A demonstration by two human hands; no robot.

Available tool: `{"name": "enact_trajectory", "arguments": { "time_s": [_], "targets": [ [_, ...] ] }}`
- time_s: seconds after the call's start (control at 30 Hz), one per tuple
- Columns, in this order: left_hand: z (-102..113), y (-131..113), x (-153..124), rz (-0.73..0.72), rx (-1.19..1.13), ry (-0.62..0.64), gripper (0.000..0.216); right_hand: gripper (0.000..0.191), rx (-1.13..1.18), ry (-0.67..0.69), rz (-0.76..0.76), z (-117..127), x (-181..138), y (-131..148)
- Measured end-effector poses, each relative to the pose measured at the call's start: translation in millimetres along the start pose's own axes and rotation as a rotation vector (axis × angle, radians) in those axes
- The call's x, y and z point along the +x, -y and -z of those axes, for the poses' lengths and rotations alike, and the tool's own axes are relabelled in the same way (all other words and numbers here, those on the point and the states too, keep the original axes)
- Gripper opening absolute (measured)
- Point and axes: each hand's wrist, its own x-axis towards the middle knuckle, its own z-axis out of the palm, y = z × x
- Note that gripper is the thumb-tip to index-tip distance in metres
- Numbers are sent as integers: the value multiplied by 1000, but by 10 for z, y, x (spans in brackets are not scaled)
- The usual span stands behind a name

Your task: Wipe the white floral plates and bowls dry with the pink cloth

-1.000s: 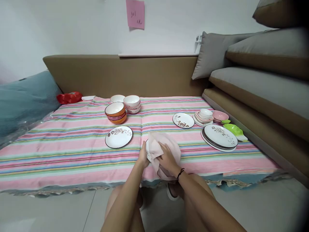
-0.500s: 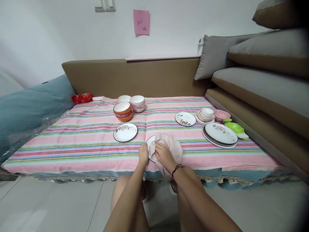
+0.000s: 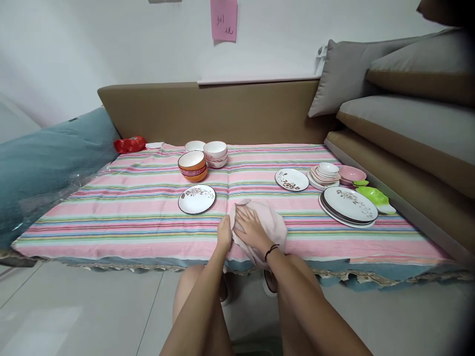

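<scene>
My right hand (image 3: pixel 251 229) lies flat with fingers apart on a pale pink cloth (image 3: pixel 273 222), pressing it down over a plate near the front edge. The cloth hides nearly all of that plate. At its left rim, my left hand (image 3: pixel 224 234) is closed, gripping the edge. Up and to the left lies a white dark-rimmed plate (image 3: pixel 196 200) with a brown flower pattern. Another flowered plate (image 3: pixel 291 179) sits farther back on the right.
Stacked bowls (image 3: pixel 193 166) stand at the back, left of centre. To the right are a stack of large plates (image 3: pixel 351 203), small white dishes (image 3: pixel 327 170), a pink bowl (image 3: pixel 352 174) and a green leaf-shaped dish (image 3: pixel 373 196). Cushions (image 3: pixel 408 118) are piled at the right.
My right hand has gone from bunching the cloth to lying flat with fingers spread. The cloth now covers the plate, which was partly visible before. The view has tilted down slightly.
</scene>
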Motion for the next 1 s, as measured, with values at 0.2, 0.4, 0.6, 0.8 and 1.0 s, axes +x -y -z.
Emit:
{"name": "enact_trajectory", "arguments": {
  "time_s": [0.2, 0.4, 0.6, 0.8, 1.0],
  "targets": [
    [10, 6, 5, -2, 1, -1, 27, 69, -281, -13, -323, 139, -180, -30],
    [-53, 35, 18, -20, -22, -46, 31, 48, -176, -4, -149, 75, -341, 153],
    [-40, 42, 9, -37, -28, -44, 32, 49, -70, -56, -80, 38, -129, 85],
    [-57, 80, 8, -23, -62, -36, 34, 37, -23, -197, -132, 133, -292, -121],
    [-75, 122, 9, -36, -83, -45, 33, 45, 36, -100, 16, 116, -432, -6]
  ]
}}
